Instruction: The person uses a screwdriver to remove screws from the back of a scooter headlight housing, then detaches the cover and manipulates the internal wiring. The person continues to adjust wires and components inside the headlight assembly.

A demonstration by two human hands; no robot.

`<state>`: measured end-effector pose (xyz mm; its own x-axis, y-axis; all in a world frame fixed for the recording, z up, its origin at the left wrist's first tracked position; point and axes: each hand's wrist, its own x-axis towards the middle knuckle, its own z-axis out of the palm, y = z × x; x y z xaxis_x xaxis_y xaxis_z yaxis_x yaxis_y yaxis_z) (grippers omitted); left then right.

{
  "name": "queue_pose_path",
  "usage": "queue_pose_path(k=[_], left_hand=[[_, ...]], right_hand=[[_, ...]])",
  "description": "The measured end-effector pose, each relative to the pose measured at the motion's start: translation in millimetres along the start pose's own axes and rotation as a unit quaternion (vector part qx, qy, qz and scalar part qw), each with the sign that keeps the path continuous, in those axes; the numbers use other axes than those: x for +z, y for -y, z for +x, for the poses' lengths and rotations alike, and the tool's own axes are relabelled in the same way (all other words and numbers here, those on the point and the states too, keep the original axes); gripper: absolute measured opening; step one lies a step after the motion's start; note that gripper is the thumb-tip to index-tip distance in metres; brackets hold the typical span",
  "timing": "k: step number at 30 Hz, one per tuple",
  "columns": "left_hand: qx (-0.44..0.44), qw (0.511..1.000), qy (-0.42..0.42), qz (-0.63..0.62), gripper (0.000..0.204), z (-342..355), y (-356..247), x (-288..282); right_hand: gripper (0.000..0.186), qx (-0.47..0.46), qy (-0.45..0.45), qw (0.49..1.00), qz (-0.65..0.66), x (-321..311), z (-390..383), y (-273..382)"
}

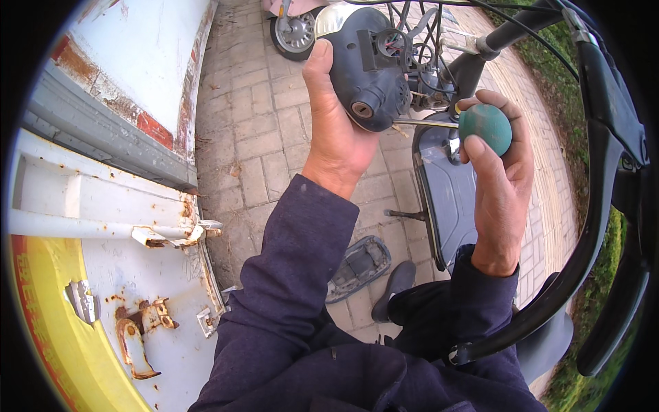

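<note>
My left hand [338, 141] is wrapped round a black headlight housing [357, 69] with a silvery front edge, the thumb lying along its side. A round key lock [362, 110] sits in the housing's near end, and wires come out of its right side. In my right hand [504, 192] is a screwdriver with a green ball-shaped handle [485, 130], held between thumb and fingers. Its thin metal shaft [429, 123] points left, to the housing's lower right edge. Whether the tip sits in a screw, I cannot tell.
A scooter's frame tube [473, 65], cables and grey footboard [449, 196] are beyond my right hand. Black handlebar tubing [597, 185] curves down the right. A rusty white metal door [103, 185] stands left. An oval dark plastic part [360, 268] lies on the paving [250, 144].
</note>
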<state>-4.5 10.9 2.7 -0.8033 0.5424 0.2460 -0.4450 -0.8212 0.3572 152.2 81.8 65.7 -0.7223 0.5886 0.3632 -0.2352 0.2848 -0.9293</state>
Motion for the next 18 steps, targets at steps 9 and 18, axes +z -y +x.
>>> queue_pose_path(k=[9, 18], left_hand=[[-0.015, 0.999, -0.039, -0.019, 0.063, -0.8, -2.8, 3.2], [-0.016, 0.999, -0.026, -0.009, 0.063, -1.2, -2.4, 4.4]], right_hand=[[0.039, 0.04, -0.008, 0.997, -0.062, -6.1, 3.8, 0.4], [0.038, 0.047, -0.063, 0.985, -0.15, -3.1, 1.5, -1.7]])
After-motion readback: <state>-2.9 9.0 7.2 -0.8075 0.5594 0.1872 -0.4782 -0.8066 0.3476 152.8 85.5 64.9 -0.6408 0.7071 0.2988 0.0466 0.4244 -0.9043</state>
